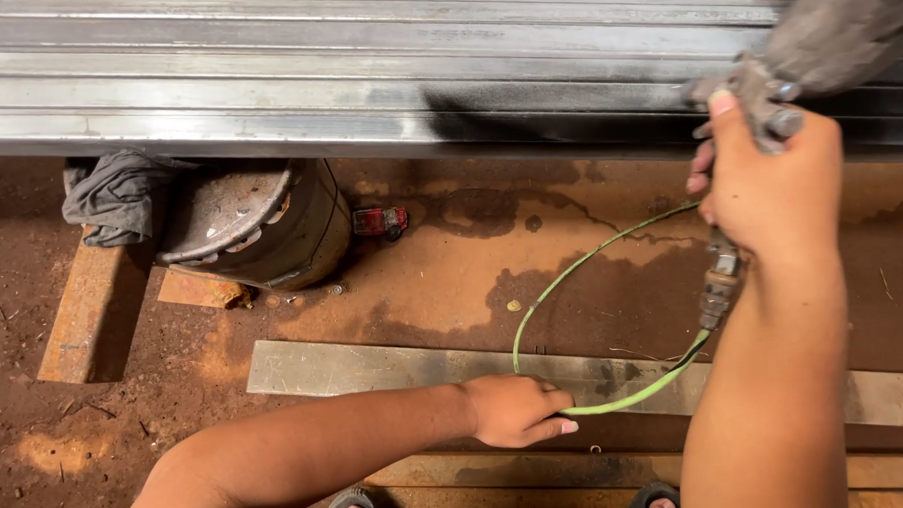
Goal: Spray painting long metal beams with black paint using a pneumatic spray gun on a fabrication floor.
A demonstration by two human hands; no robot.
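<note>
Head view: a person crouches over steel tubes laid across rust-red ground, paint work in hand.
Rag point(119, 195): grey cloth bunched at the far left, under the tubes' near edge, touching a drum.
Drum point(255, 226): dented metal can just right of the rag, tucked beneath the tubes.
Tubes point(265, 80): long steel sections running left to right across the top; bare grey on the left, coated black on the right from about mid-frame.
Strip point(375, 369): flat steel strip on the ground, parallel to the tubes, below the hose.
Left hand point(515, 410): fingers closed loosely round the hose, resting at the strip's near edge.
Hose point(574, 320): thin green line, looping up from the left hand and across to the gun's base; the left hand is the nearer one to its slack.
Right hand point(769, 188): fingers wrapped tight on the gun's grip, thumb up.
Gun point(824, 41): grey, paint-crusted spray gun at the top right, cup above the hand, over the tubes' black stretch, with the bare steel lying to its left.
</note>
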